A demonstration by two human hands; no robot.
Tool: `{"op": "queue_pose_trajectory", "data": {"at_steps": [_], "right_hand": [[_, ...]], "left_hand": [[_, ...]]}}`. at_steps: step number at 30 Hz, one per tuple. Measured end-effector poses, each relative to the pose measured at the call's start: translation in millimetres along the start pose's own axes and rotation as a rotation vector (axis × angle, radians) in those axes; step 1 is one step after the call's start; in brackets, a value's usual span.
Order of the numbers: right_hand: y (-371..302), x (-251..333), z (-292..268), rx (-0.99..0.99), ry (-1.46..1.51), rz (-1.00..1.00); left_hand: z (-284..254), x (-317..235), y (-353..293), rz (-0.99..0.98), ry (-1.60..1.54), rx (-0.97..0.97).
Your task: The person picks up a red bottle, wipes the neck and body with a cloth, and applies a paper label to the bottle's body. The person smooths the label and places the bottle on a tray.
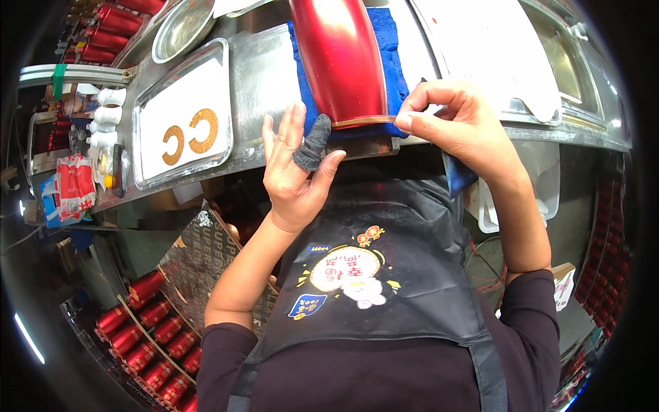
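A glossy red metal bottle-shaped vessel [347, 62] lies on a blue cloth [392, 41], its near end toward me. Along that near end runs a thin gold strip [364, 122]. My right hand [453, 123] pinches the strip's right end between thumb and fingertips. At the left end of the strip is my left hand [295, 168], fingers spread, with a grey fabric cover [314, 144] on its index finger. That covered fingertip is against or very near the vessel's edge.
Left of the cloth is a metal tray [226, 89] with a white sheet and two gold C-shaped pieces [202, 130]. A round metal bowl [182, 31] sits behind it. White sheeting [494, 55] covers the right side. Rows of red vessels [158, 343] stand at lower left.
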State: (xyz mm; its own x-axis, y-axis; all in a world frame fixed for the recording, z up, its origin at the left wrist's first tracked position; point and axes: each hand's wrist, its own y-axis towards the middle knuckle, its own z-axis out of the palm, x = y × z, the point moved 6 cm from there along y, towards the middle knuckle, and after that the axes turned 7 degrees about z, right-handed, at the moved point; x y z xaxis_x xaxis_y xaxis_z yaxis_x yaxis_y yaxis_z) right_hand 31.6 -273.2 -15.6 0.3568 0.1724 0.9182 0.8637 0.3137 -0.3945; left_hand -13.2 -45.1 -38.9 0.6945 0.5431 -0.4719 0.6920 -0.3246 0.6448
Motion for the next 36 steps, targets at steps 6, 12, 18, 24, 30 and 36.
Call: {"op": "queue_pose_trajectory", "data": {"at_steps": [6,12,18,24,30,36], "right_hand": [[-2,-8,-12,-0.085,-0.139,0.079],[7,-15,-11,-0.044,-0.063,0.03],[11,-22,-11,-0.049,-0.086,0.037],[14,-25,-9,-0.097,-0.126,0.1],[4,-10,0,-0.022,0.016,0.025],[1,-5,-8,-0.069,0.003,0.005]], "left_hand": [[4,-1,2,0.028,0.08,0.079],[4,-12,18,0.117,0.137,0.115],[12,-35,44,0.214,0.255,0.175],[13,-17,56,0.065,0.064,0.01],[3,6,13,-0.152,-0.148,-0.083],[4,-1,-4,-0.048,0.027,0.047]]}}
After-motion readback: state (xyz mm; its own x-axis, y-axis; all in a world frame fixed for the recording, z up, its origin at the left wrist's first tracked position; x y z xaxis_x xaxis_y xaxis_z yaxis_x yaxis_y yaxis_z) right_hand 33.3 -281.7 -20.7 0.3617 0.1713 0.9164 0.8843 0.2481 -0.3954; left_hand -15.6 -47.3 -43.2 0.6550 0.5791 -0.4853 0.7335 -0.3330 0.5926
